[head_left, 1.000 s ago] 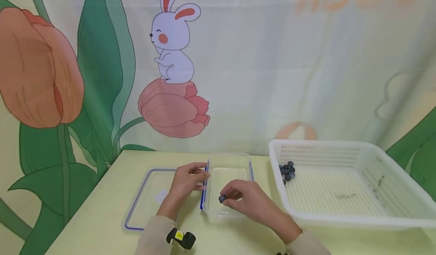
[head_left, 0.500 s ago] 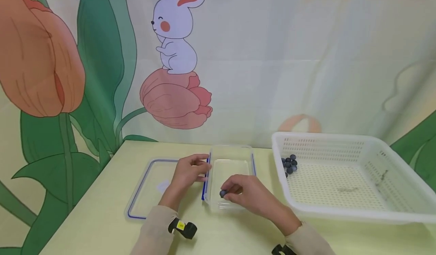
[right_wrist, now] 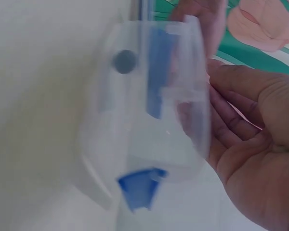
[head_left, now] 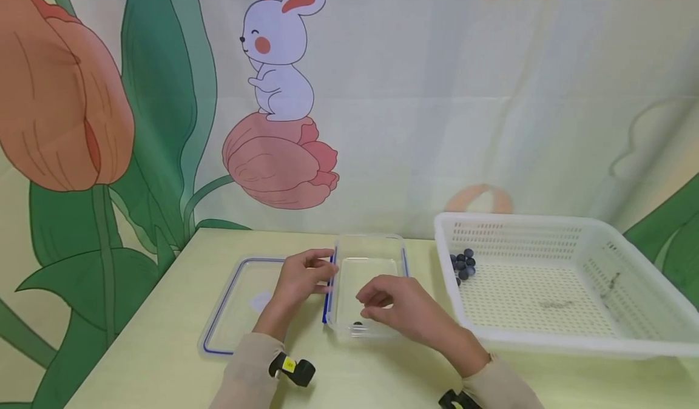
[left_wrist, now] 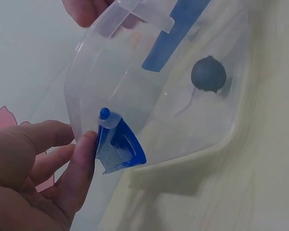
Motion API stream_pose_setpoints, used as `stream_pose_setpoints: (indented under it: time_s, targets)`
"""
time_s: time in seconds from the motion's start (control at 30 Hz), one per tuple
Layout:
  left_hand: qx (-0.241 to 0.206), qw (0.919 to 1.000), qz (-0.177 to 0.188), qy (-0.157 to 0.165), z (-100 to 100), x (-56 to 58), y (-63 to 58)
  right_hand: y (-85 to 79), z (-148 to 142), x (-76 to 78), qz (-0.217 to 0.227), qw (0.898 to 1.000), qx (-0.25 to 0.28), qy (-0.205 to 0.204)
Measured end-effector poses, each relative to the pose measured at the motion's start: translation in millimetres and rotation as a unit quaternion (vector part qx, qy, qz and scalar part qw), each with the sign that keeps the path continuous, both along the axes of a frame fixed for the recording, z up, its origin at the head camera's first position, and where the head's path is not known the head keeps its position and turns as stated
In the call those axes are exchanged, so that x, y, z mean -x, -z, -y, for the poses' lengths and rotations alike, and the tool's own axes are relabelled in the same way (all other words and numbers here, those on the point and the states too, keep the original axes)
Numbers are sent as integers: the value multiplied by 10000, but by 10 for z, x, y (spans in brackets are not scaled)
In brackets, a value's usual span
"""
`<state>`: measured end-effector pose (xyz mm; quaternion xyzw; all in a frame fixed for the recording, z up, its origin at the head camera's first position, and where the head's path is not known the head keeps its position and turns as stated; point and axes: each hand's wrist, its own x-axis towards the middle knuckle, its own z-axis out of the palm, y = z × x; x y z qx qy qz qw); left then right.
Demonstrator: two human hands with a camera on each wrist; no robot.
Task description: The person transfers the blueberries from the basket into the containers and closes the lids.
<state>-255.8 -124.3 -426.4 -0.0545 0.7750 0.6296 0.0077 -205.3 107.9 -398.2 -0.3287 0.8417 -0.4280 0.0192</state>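
Note:
A clear plastic food container [head_left: 371,236] with blue side latches [left_wrist: 120,147] stands on the table in the head view. My left hand [head_left: 297,280] grips its left rim, fingertips beside a latch in the left wrist view. One blueberry [left_wrist: 208,75] lies on the container's floor near its front end. Above the container my right hand [head_left: 406,304] holds nothing, with its thumb and fingers loosely curved and apart. In the right wrist view the blueberry [right_wrist: 124,61] shows blurred through the wall.
A white perforated basket [head_left: 546,343] stands on the right, several blueberries [head_left: 463,264] gathered at its left side. The clear lid [head_left: 215,315] with a blue seal lies flat on the left, partly behind the left arm. A printed curtain [head_left: 393,124] hangs behind the table.
My right thumb and fingers have let go of the blueberry, which has dropped to the container's floor. My left hand stays at the left rim. The head view has shifted slightly.

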Motion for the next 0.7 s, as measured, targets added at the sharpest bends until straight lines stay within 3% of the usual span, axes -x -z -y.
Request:
stream_pose_setpoints:
  time_s: [0.33, 0.7]
  targets:
    - [-38, 10000, 11, 4, 7, -7, 3, -372, -229, -63, -594, 9961, -95, 638]
    - [-32, 9999, -137, 53, 31, -20, 15, -659, -484, -114, -1300, 9861, 411, 948]
